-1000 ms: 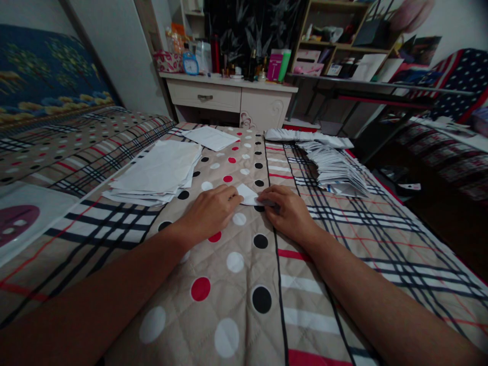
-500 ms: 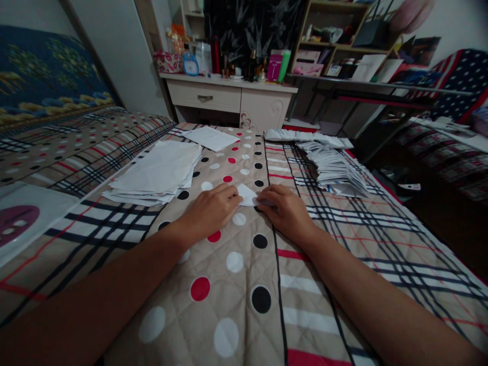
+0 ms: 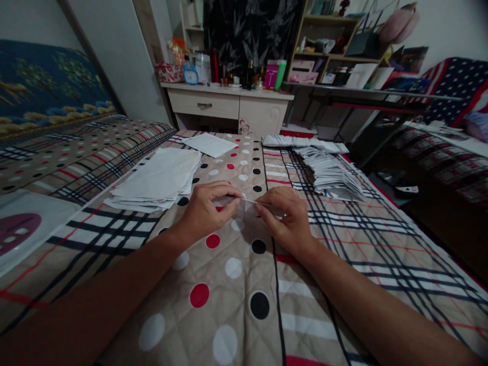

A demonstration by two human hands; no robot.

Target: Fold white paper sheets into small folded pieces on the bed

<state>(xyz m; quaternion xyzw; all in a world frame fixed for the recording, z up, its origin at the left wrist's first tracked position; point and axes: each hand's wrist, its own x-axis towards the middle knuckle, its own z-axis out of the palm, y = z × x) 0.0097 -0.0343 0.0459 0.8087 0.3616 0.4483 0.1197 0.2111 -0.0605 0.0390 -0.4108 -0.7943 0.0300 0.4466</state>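
Observation:
Both of my hands hold one small folded white paper just above a dotted and checked quilt. My left hand pinches its left end with fingers closed. My right hand pinches its right end. The paper is seen nearly edge-on, so its fold is hard to make out. A stack of flat white sheets lies to the left of my left hand. A fanned pile of folded papers lies beyond my right hand.
A single white sheet lies farther back on the quilt. A white dresser with a blue clock and bottles stands beyond the bed. Shelves and a dark rack fill the right. A white bag with a purple print lies at the left.
The paper lay flat on the quilt under my fingertips before; now both hands have lifted it and hold it edge-on between them. The view has tilted slightly.

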